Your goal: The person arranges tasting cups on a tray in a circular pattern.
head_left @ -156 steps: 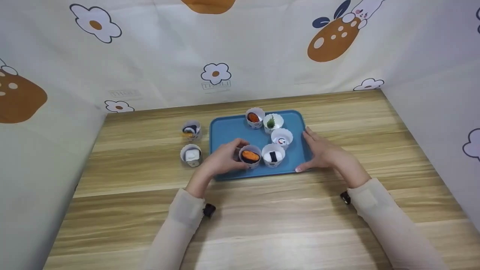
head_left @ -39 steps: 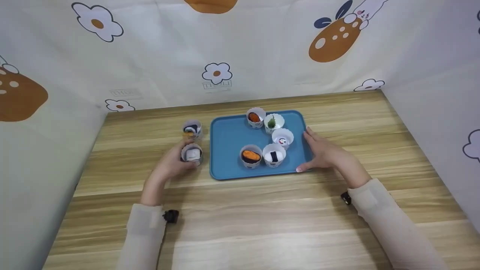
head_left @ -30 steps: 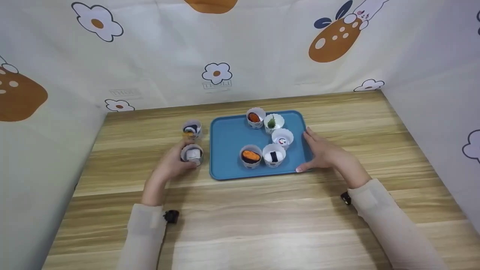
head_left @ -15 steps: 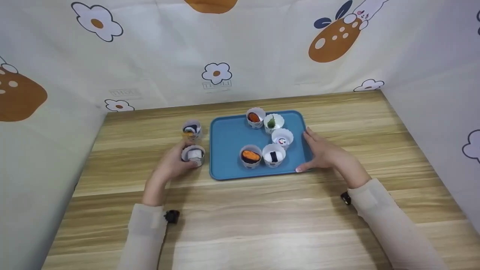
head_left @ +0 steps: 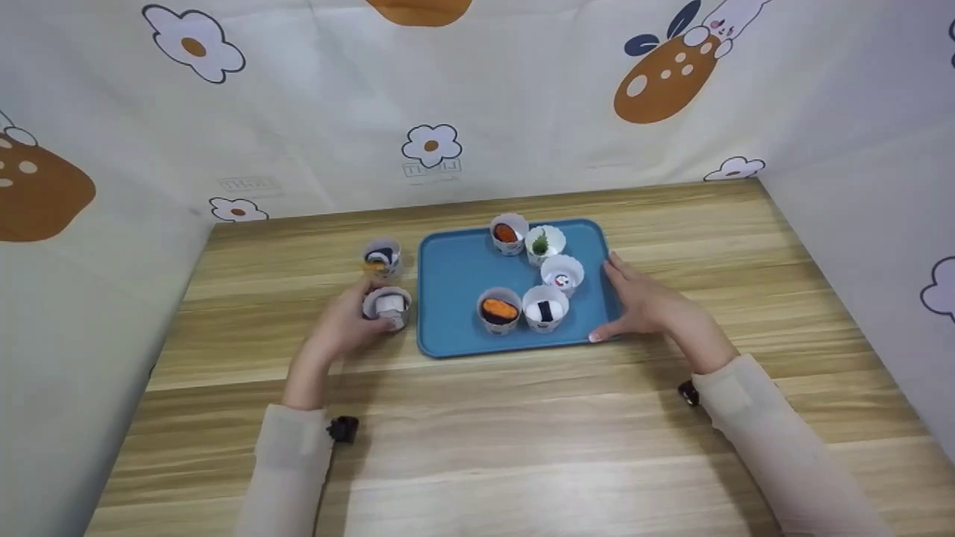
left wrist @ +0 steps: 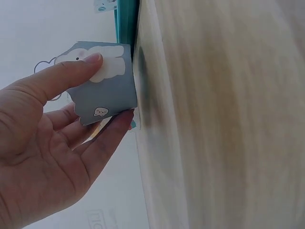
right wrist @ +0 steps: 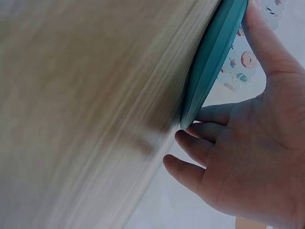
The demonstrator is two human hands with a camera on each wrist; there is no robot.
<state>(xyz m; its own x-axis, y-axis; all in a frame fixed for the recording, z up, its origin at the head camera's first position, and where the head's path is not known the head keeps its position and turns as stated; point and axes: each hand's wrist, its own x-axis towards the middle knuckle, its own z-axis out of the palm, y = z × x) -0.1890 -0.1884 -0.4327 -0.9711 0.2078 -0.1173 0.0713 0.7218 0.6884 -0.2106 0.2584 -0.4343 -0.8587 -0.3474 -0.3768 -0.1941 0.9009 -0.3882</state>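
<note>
My left hand (head_left: 349, 321) holds a paper cup (head_left: 399, 298) with a white block-shaped piece (head_left: 389, 305) in it, left of the blue tray (head_left: 455, 276). In the left wrist view the thumb presses one side of this grey cartoon-print cup (left wrist: 107, 90), and fingers lie along the other. Just behind it stands another cup (head_left: 384, 247) with a dark, white and orange sushi piece (head_left: 379, 258). My right hand (head_left: 643, 300) rests at the tray's right end, fingers spread along the side and thumb at the front corner. The right wrist view shows fingers against the tray rim (right wrist: 209, 62).
On the tray stand several paper cups: a red-topped sushi cup (head_left: 509, 233), a green-leaf cup (head_left: 545, 244), one with a small round piece (head_left: 562, 274), a black-banded white one (head_left: 545, 309) and an orange-topped one (head_left: 499, 311). The wooden table (head_left: 507, 432) meets printed cloth walls (head_left: 313, 112).
My left hand has let go of the orange-topped sushi cup on the tray and taken hold of the white-piece cup. That cup has shifted slightly right. My right hand stays put.
</note>
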